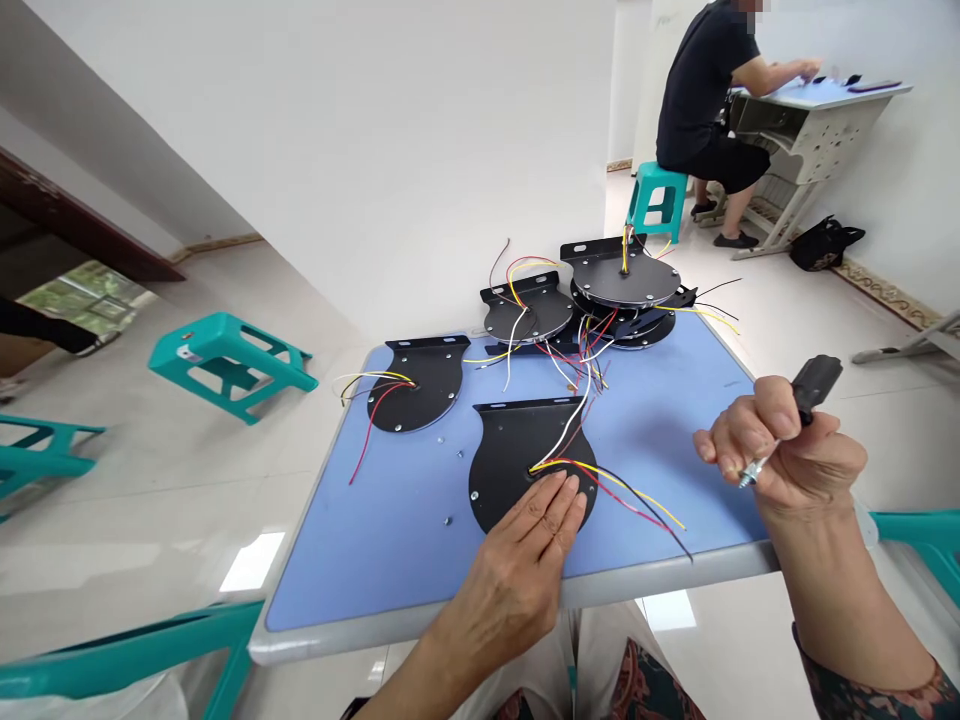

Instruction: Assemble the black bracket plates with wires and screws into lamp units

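My left hand lies flat on a black metal mounting plate, pressing it to the blue tabletop. Red, yellow, black and white wires run from a hole in this plate, near my fingertips. My right hand is raised over the table's right side, its fingers curled around a black-handled screwdriver, with the metal shaft poking out below. A second wired plate lies at the left, and several more are piled at the far end. Small screws sit on the tabletop.
The table has a grey rim. Teal stools stand on the tiled floor at left. At top right, a seated person's hands rest on a grey desk, with a black bag on the floor nearby.
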